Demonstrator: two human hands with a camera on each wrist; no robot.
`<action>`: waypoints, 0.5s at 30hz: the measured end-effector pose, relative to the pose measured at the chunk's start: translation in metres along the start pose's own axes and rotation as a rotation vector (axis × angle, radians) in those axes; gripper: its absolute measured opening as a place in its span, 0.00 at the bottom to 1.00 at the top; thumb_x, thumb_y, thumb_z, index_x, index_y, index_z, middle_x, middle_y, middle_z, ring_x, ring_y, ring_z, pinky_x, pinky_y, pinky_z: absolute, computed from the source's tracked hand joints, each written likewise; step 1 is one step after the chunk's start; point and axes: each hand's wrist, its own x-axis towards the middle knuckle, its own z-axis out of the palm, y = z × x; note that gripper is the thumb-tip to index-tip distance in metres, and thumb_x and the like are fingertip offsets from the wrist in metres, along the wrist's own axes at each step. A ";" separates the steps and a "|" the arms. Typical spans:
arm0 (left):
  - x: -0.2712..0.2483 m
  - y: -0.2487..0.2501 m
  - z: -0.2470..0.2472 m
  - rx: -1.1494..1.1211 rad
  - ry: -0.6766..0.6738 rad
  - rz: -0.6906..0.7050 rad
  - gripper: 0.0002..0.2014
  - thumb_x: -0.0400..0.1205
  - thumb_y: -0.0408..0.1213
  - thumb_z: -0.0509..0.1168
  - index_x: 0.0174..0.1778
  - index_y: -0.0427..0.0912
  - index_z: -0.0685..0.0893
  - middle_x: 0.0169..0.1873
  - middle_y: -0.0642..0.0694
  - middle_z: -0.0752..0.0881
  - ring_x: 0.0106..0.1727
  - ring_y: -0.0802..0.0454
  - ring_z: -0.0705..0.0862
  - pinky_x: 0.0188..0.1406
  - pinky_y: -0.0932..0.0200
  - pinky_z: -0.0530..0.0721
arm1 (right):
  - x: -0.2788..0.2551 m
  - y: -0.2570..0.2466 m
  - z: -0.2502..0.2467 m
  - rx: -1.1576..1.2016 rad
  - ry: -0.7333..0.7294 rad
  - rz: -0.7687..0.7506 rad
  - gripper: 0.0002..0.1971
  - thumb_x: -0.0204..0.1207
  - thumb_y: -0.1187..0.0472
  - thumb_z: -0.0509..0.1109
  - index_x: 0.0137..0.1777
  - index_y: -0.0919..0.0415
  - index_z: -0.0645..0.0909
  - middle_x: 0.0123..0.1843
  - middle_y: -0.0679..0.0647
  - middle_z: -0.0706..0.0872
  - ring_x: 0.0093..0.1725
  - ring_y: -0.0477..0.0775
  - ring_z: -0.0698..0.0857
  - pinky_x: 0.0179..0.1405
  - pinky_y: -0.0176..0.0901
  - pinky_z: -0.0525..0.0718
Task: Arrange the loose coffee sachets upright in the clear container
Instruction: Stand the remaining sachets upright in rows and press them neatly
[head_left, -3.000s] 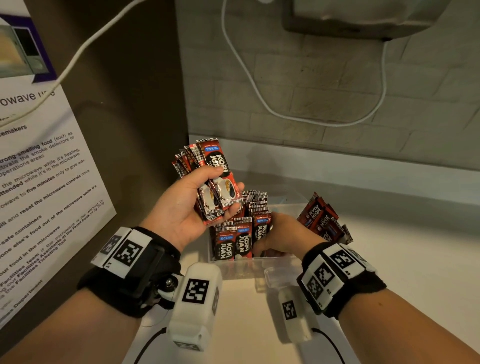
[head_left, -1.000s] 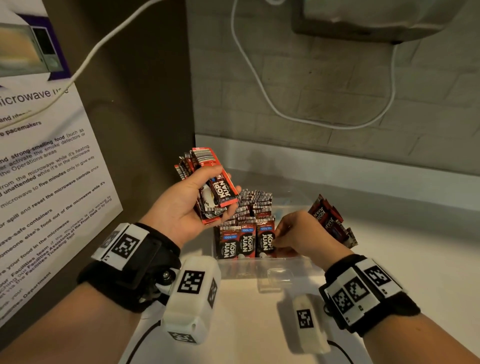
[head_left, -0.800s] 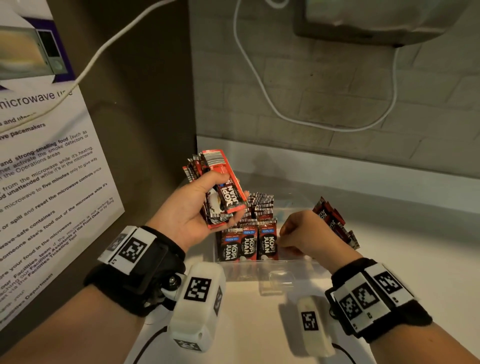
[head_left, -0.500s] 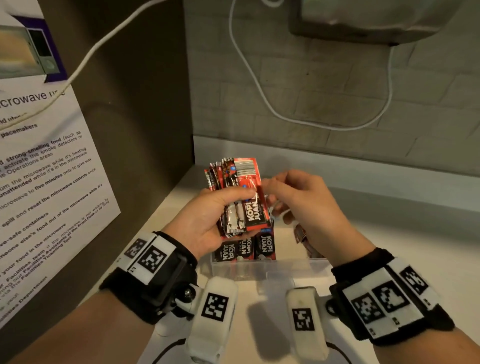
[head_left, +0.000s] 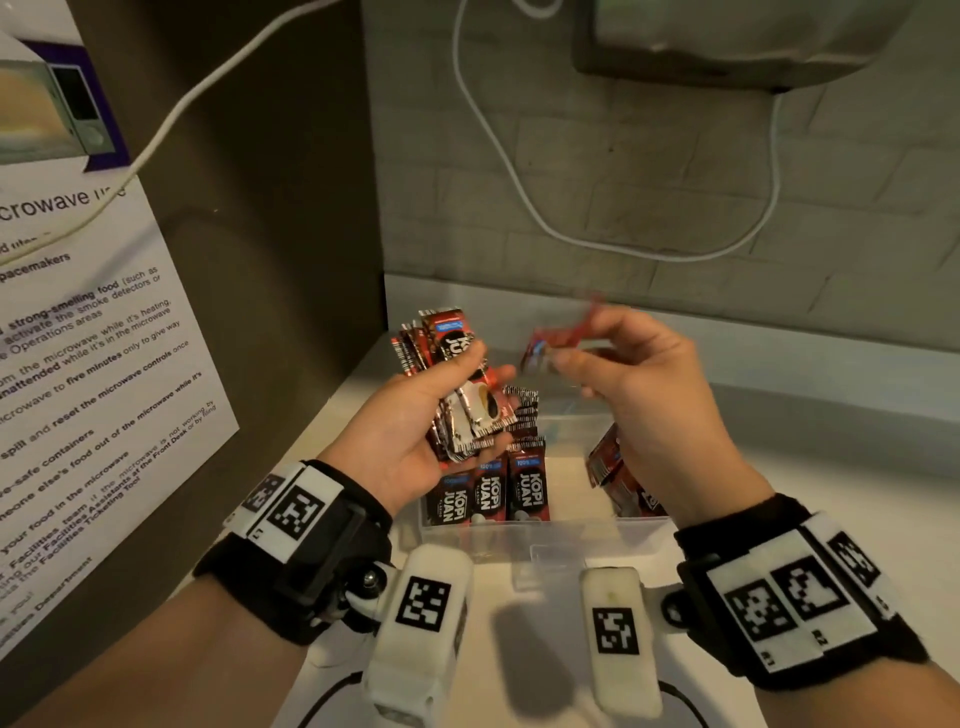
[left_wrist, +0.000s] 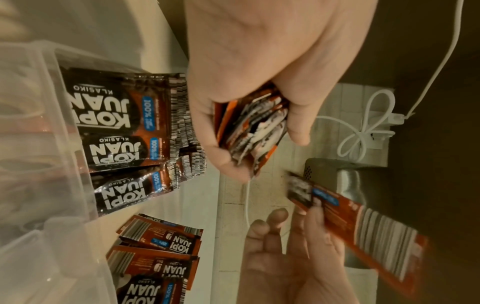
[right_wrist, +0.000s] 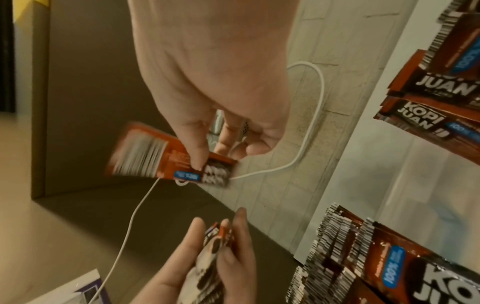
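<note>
My left hand (head_left: 415, 415) grips a stack of red-and-black coffee sachets (head_left: 457, 384), seen edge-on in the left wrist view as a stack of sachets (left_wrist: 252, 131). Just to its right, my right hand (head_left: 623, 384) pinches a single sachet (head_left: 556, 338) between thumb and fingers; the wrist view shows this single sachet (right_wrist: 166, 156) blurred. Both hands hover above the clear container (head_left: 545, 535). Rows of sachets (head_left: 488, 493) stand upright in its left part. A few more sachets (head_left: 618, 478) lean in its right part, partly hidden by my right hand.
The container sits on a white counter (head_left: 831, 519) in a corner. A dark side panel with a printed notice (head_left: 78, 338) is on the left. A tiled wall (head_left: 623, 156) with a looping white cable (head_left: 623, 249) runs behind, under a wall-mounted appliance (head_left: 727, 41).
My right hand rose from the container to the stack in my left hand, took one sachet off it, and has drawn it away to the right.
</note>
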 end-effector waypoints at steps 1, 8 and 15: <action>0.000 0.001 0.000 -0.026 0.006 -0.007 0.14 0.69 0.43 0.73 0.49 0.45 0.85 0.47 0.41 0.92 0.41 0.45 0.91 0.29 0.51 0.87 | 0.001 0.000 -0.002 0.026 0.013 -0.042 0.18 0.65 0.82 0.72 0.34 0.56 0.86 0.41 0.49 0.88 0.36 0.43 0.83 0.36 0.31 0.82; -0.004 0.000 0.006 0.026 -0.017 0.012 0.29 0.65 0.31 0.76 0.65 0.34 0.84 0.59 0.33 0.87 0.60 0.34 0.86 0.65 0.32 0.80 | -0.009 0.017 0.003 -0.187 -0.109 -0.101 0.24 0.65 0.84 0.71 0.30 0.50 0.90 0.45 0.50 0.81 0.48 0.47 0.81 0.53 0.50 0.85; 0.001 -0.003 0.005 -0.014 0.117 0.101 0.38 0.58 0.29 0.78 0.67 0.35 0.80 0.55 0.33 0.89 0.52 0.36 0.90 0.47 0.40 0.88 | -0.017 0.022 0.003 -0.073 -0.083 0.047 0.10 0.73 0.75 0.71 0.45 0.58 0.83 0.36 0.57 0.85 0.36 0.50 0.84 0.35 0.40 0.84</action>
